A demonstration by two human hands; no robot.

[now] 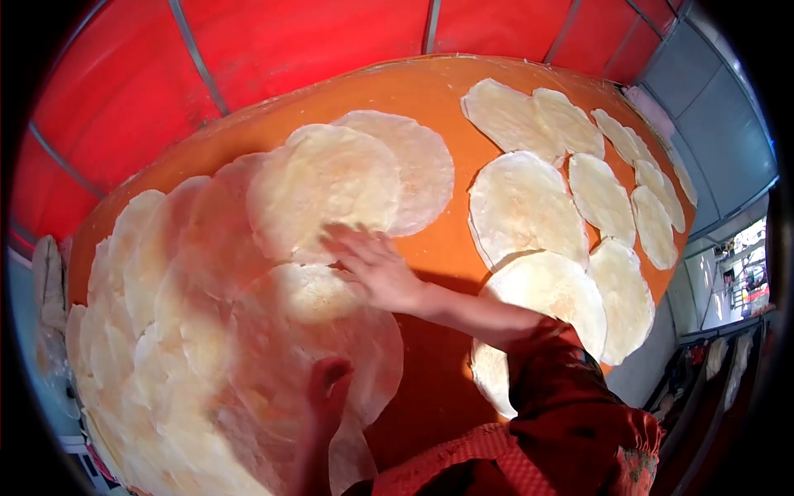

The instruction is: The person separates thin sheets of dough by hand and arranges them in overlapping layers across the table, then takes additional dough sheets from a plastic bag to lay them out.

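I have the right hand (376,269) in the middle of my view, its forearm reaching in from the lower right in a dark red sleeve (554,364). It is spread, fingers extended to the left and slightly blurred. The fingertips lie over the lower edge of a large pale round (327,182) of thin dough or flatbread; I cannot tell whether they press on it or hang just above. The left hand (331,380) is lower down, in red-tinted shade, over a shaded round (376,351) next to the first. Its fingers are curled, the thumb close to them, and I cannot tell whether it pinches anything.

The large pale round sits on the orange worktop (422,95), partly covering another round (426,178) to its upper right. To its left I see a broad spread of overlapping rounds (157,331) running down toward me. Beyond the right forearm, a second group of rounds (525,211) lies in bright light, some overlapping, the smaller-looking ones at the far right end.

Red panels (273,50) with grey bars stand along the far side, grey panels (691,99) at the right. A red checked cloth (488,455) shows at the bottom, by the person's body.
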